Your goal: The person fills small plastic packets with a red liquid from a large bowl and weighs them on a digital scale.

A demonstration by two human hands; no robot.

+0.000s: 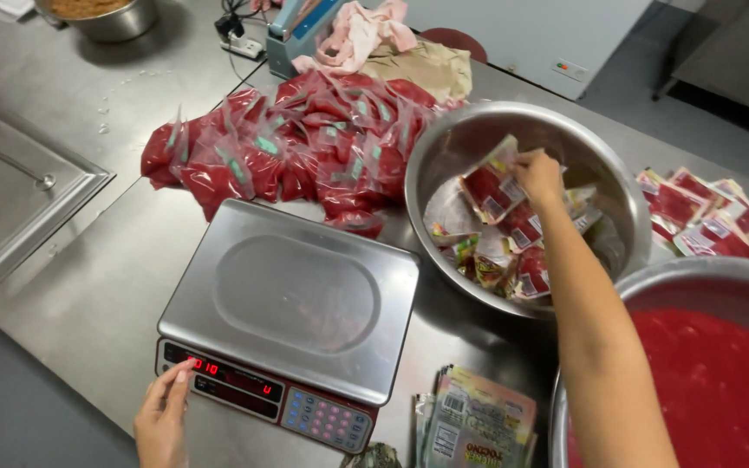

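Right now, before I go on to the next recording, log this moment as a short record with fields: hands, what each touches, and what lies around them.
left hand: left hand with fingertips on the front panel of the scale
right hand: right hand gripping a red sachet inside the steel bowl
scale platform: bare
behind scale: pile of sealed red bags
near right: large bowl of red sauce
front edge: stack of printed sachets
far right: loose filled sachets
surface: steel table
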